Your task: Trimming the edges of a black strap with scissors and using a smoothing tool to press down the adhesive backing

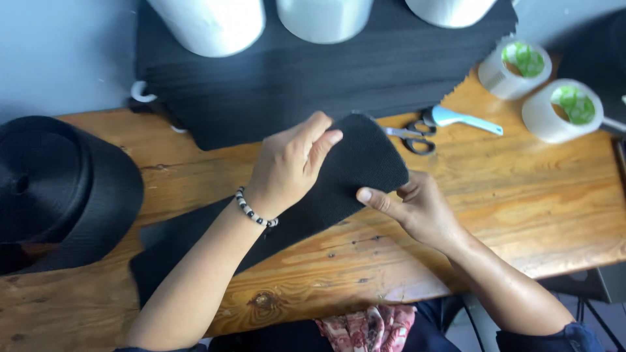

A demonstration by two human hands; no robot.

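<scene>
A long strip of black ribbed fabric (365, 163) lies across the wooden table (521, 208), its rounded end lifted near the middle. My left hand (287, 166), with a beaded bracelet at the wrist, presses on top of the strip and pinches its upper edge. My right hand (417, 205) grips the strip's lower right edge, thumb on top and fingers beneath. The rest of the strip runs down to the left under my left forearm.
A stack of black fabric sheets (313, 78) sits at the back with three white rolls (208, 23) on it. Scissors (417, 137) and a light blue tool (460, 119) lie right of it. Two tape rolls (564, 111) stand far right, a black webbing roll (59, 189) at left.
</scene>
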